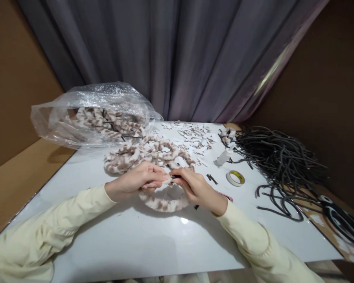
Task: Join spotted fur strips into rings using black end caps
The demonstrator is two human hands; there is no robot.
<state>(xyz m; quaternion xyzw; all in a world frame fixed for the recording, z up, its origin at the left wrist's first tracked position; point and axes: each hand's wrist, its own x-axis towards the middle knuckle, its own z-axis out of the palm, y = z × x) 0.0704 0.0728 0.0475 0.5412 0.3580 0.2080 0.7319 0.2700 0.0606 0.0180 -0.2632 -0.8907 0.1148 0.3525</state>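
A fluffy white-and-brown fabric ring [165,200] hangs just over the white table, its far ends between my two hands. My left hand [144,177] pinches one furry end of it. In the fingers of my right hand [191,184] is a short black piece [175,177], held against the ring where its ends come together; the exact join is partly covered by my fingertips. Behind my hands lie more fluffy rings: a stack [122,157] at the left and others [162,149] in the middle.
A clear plastic bag [97,114] with furry rings stands at the back left. Paper scraps [194,135] are scattered at the back. To the right are a white bottle [224,156], a tape roll [235,178], black cut pieces [212,179], a heap of black cords [277,153] and black-handled scissors [339,220].
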